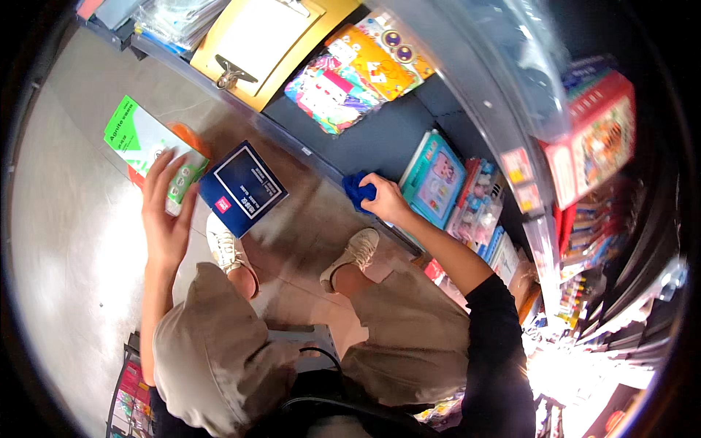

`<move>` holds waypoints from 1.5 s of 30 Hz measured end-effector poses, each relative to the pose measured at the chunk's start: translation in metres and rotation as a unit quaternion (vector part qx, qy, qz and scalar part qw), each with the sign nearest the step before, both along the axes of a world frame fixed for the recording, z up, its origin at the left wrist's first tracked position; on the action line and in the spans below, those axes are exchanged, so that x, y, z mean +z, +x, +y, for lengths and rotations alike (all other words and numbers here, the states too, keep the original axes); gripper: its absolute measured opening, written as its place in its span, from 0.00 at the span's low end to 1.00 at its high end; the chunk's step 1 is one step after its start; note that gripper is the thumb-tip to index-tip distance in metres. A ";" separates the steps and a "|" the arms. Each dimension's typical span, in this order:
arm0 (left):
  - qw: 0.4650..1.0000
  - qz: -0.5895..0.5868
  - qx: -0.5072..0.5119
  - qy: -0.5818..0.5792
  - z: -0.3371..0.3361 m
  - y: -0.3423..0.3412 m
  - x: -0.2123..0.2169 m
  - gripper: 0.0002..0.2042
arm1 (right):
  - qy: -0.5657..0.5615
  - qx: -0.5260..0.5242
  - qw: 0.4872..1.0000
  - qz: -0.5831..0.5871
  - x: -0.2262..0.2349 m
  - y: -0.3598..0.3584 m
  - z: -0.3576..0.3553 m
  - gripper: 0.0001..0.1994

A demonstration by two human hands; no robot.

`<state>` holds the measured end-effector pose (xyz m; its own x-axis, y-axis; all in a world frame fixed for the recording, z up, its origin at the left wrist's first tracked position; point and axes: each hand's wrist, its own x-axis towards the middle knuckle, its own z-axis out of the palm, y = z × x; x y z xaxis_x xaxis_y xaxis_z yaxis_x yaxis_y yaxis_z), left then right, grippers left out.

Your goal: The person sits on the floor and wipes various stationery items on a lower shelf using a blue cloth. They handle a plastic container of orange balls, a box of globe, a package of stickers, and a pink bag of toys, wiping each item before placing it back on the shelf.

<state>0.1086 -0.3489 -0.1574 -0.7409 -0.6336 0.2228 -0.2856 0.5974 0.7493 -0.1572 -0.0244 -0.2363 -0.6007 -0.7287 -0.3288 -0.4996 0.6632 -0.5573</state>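
Far left, on the floor: green-and-white box [150, 142], with an orange item [191, 136] partly tucked beneath. Left hand [166, 212] spread open, fingers released, fingertips touching the green box's near edge, clasping nothing. Just right of it, dark blue box [243, 188] lying tilted on the floor above a white shoe [228, 247]. Further right, right hand [385, 198] clenched on a blue cloth [359, 190], pressed against the dark shelf [380, 135] edge, beside a teal picture pack [434, 179].

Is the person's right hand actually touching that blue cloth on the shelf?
Touching. The head view shows the right hand with its fingers closed around the blue cloth, pressing it on the dark shelf.
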 end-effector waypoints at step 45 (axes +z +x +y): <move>0.950 -0.272 0.114 -0.105 -0.068 0.002 -0.064 0.58 | -0.031 -0.120 0.971 0.202 0.034 0.214 -0.159 0.49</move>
